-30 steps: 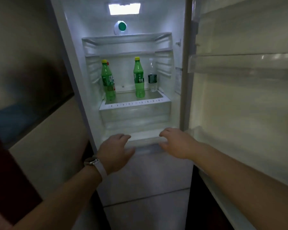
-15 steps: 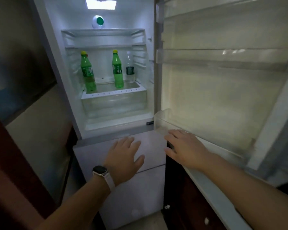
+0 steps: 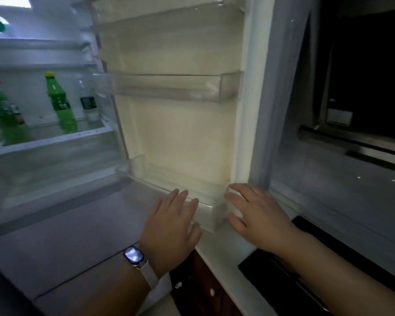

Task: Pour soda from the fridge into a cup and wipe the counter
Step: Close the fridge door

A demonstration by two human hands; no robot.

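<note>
The fridge stands open at the left, its lit shelf [image 3: 55, 142] carrying two green soda bottles, one with a yellow cap [image 3: 59, 103] and one at the left edge [image 3: 0, 108], plus a clear water bottle [image 3: 89, 103]. The open fridge door [image 3: 180, 133] fills the middle, with empty clear bins. My left hand [image 3: 169, 226], with a watch on its wrist, hovers with spread fingers in front of the door's lowest bin [image 3: 205, 210]. My right hand [image 3: 258, 215] is spread beside that bin's right end. Both hold nothing. No cup is in view.
A pale counter [image 3: 224, 258] runs along the right with a black cooktop [image 3: 306, 265] set in it. A dark window [image 3: 363, 76] lies behind. Dark wooden cabinet doors [image 3: 203, 288] sit under the counter. The closed lower fridge door [image 3: 55, 236] is below the shelf.
The view has swung right, so the fridge interior slid to the left edge. Both hands have moved right, from the fridge's lower front to the door's bottom bin.
</note>
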